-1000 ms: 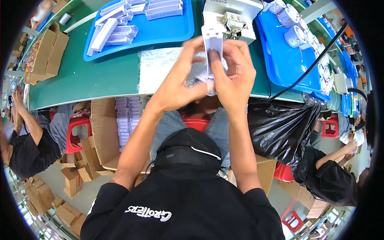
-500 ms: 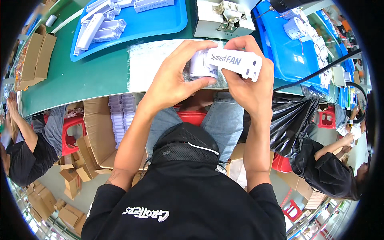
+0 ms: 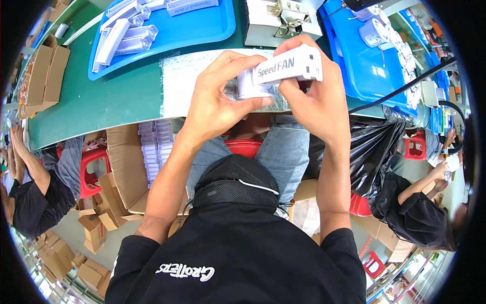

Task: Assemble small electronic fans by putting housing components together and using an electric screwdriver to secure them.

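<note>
From my remote post I record a green-topped workbench (image 3: 76,109) carrying a shallow blue plastic tray (image 3: 202,31), a flat white sheet (image 3: 177,86) and a silver, box-shaped metal fixture (image 3: 258,33). Above the sheet, the right hand (image 3: 321,101) grasps an oblong white plastic housing (image 3: 286,66); the left hand (image 3: 210,99) grips a round white plastic cylinder (image 3: 248,87) at the housing's left end. Whether both parts are joined, I cannot tell.

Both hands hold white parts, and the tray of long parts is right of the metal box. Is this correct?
Not quite: in the head view, that tray is left of the metal box. The left hand and right hand do hold white parts.
</note>
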Available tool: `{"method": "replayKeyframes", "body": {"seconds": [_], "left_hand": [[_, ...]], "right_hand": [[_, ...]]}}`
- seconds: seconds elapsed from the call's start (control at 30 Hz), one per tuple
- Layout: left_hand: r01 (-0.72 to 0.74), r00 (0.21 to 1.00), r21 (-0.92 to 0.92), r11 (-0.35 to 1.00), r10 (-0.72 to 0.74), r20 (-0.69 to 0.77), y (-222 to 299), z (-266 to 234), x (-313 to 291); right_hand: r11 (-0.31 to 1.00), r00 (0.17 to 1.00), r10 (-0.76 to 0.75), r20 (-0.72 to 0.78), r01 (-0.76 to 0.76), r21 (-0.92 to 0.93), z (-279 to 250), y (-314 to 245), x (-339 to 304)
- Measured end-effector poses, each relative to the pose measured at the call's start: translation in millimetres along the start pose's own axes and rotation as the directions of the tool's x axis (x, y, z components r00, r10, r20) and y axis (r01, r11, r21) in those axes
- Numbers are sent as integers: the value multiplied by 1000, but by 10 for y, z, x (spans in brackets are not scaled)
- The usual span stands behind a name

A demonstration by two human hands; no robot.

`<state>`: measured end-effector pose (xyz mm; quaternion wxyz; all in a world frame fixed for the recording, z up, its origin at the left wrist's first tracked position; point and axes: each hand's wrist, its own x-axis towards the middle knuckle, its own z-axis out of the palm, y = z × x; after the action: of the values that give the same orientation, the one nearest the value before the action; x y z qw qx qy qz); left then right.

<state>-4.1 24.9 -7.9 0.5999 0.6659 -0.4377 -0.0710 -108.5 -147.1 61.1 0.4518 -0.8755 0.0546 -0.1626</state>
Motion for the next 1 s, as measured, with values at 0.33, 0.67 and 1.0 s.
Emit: {"method": "replayKeyframes", "body": {"seconds": [0.33, 0.67, 1.0], "left_hand": [[47, 999, -12, 999, -48, -19, 61, 52, -20], [15, 992, 143, 990, -33, 125, 357, 6, -101], [155, 988, -125, 980, -156, -3, 48, 78, 131]], "right_hand": [[901, 948, 250, -199, -152, 406, 627, -28, -787], [836, 589, -542, -600, 304, -457, -1215, -153, 853], [642, 869, -325, -372, 492, 588, -987, -63, 658]]}}
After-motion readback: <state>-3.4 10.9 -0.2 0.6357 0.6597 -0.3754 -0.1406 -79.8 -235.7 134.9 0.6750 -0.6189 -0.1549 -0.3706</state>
